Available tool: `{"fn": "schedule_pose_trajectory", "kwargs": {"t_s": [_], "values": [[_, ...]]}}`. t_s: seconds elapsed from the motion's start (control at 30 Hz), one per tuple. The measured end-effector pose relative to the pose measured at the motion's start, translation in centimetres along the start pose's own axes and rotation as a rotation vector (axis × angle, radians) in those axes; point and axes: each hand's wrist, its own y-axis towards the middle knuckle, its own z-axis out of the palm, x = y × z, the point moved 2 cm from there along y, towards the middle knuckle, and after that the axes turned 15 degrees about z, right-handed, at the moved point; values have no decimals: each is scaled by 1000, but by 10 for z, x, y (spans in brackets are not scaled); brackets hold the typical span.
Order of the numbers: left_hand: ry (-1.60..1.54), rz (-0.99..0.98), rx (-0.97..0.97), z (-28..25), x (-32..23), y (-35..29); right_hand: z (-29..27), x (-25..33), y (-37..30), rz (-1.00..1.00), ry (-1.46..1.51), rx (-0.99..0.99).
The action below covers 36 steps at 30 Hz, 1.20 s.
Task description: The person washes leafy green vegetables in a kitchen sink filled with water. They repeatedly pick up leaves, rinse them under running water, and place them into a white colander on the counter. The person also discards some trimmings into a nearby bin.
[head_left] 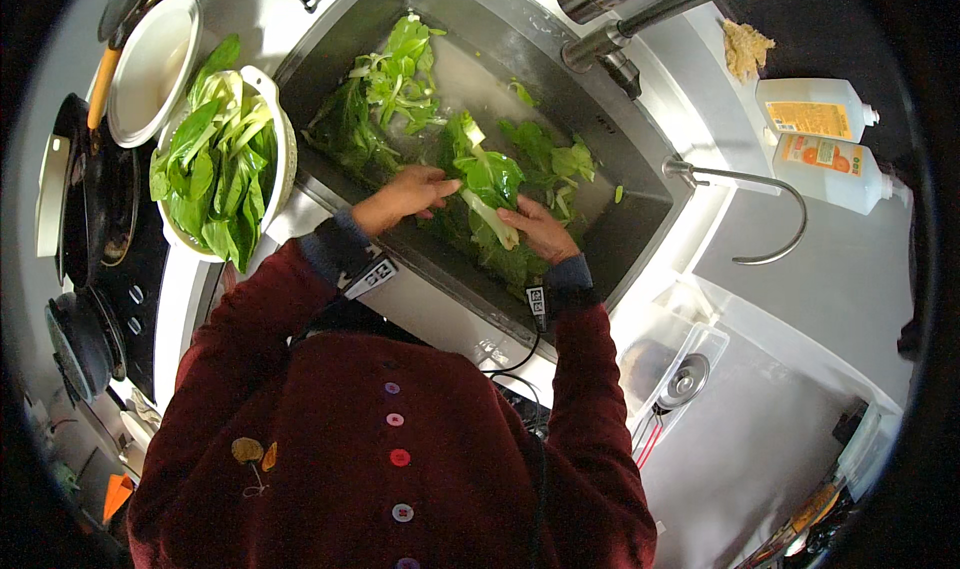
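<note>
Over the water in the grey sink [290,74], I hold a bok choy leaf [492,181] with a pale, thick stalk. My right hand [540,231] grips the stalk from its right side. At the leaf's left edge, my left hand [408,197] has its fingers curled together, with thumb and fingertips closed at the stalk. More loose greens [395,79] float in cloudy water around both hands, some with frilly leaves. To the left of the sink, a white colander-like bowl [284,134] is heaped with bok choy [220,164].
A dark faucet [600,44] and a thin curved metal spout [790,184] rise at the sink's far and right edges. Two clear bottles [825,159] lie at the right, near a sponge [746,49]. A white basin [152,69] and pans [85,189] stand left.
</note>
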Motion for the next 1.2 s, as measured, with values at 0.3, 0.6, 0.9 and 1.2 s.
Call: {"fn": "schedule_pose_trajectory", "kwargs": {"t_s": [0.3, 0.6, 0.9, 1.2], "values": [[-587, -109, -115, 18, 27, 38, 0, -12, 0, -11, 203, 2], [-690, -100, -401, 0, 48, 45, -34, -21, 14, -47, -335, -685], [-1026, 98, -399, 17, 69, 59, 28, 3, 44, -380, 346, -438], [-472, -156, 1, 10, 47, 30, -19, 31, 57, -272, -76, -366]]}}
